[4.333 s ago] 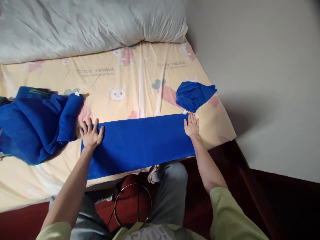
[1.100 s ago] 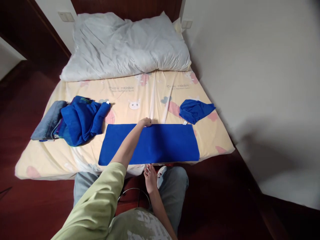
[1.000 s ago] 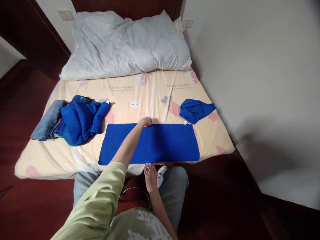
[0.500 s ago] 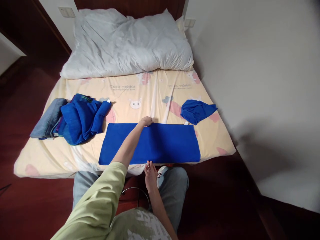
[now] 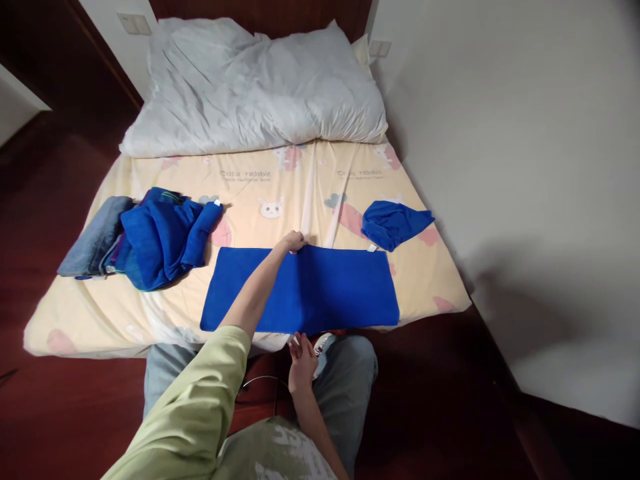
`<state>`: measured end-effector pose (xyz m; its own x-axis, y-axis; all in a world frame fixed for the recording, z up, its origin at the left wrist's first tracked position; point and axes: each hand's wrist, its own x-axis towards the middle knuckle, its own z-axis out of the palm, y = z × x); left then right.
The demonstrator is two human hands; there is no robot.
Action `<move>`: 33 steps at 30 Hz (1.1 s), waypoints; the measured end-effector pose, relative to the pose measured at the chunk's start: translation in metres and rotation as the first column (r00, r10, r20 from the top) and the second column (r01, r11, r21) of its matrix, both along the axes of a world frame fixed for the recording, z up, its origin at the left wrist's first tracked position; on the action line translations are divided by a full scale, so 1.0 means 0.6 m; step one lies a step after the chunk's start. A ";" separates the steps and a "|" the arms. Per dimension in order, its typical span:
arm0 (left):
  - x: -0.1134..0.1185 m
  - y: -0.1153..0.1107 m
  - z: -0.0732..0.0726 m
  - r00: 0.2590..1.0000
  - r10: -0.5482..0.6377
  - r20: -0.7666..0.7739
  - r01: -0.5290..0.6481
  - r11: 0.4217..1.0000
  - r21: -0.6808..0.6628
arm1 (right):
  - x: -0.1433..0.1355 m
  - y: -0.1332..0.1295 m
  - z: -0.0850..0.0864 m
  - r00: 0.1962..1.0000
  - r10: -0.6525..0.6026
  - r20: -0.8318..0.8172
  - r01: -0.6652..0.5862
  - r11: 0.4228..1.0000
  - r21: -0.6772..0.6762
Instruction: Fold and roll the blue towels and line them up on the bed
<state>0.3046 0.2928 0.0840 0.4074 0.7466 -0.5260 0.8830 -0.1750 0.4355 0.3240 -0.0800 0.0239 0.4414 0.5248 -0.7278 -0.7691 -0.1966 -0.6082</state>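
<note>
A blue cloth (image 5: 345, 287) lies flat as a wide rectangle at the bed's near edge, with a small white tag at its far right edge. My left hand (image 5: 294, 241) pinches its far edge near the middle, the arm reaching across the cloth. Opposite, at the near edge, my right hand (image 5: 302, 357) holds the cloth between its fingertips. A raised ridge runs through the cloth between the two hands.
The patterned bed sheet (image 5: 270, 190) bears a crumpled blue cloth (image 5: 395, 223) at right and a blue garment heap (image 5: 163, 240) beside folded jeans (image 5: 100, 237) at left. A grey-white pillow (image 5: 260, 87) lies at the head. A wall (image 5: 525, 167) stands right.
The middle of the cloth has risen slightly into a ridge. Its left edge has shifted a little to the right. My right hand has moved slightly nearer my body, its fingertips on the cloth.
</note>
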 end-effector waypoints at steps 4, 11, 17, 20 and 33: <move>-0.002 -0.004 0.001 1.000 0.010 0.019 -0.010 0.999 0.032 | -0.002 0.006 0.017 1.000 -0.019 0.012 0.020 1.000 -0.015; -0.006 -0.012 0.000 0.998 0.016 0.053 -0.020 0.996 0.091 | -0.002 0.009 0.023 0.986 0.081 0.148 -0.077 0.996 -0.035; -0.014 -0.020 0.024 0.994 0.021 0.112 -0.037 0.990 0.140 | 0.000 0.012 0.049 0.955 0.094 0.283 -0.087 0.996 -0.036; -0.023 -0.028 0.053 0.986 0.015 0.166 -0.043 0.985 0.169 | 0.005 0.008 0.068 0.946 0.070 0.318 -0.072 0.997 -0.006; -0.134 -0.086 0.228 0.865 0.095 0.493 -0.218 0.956 0.198 | 0.092 0.006 0.200 0.776 0.015 0.630 -0.196 0.956 0.219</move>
<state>0.2242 0.2411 0.2209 0.4274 0.8989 -0.0970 0.6046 -0.2044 0.7699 0.3791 -0.0762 0.1438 0.6758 0.7219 -0.1490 -0.1942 -0.0206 -0.9807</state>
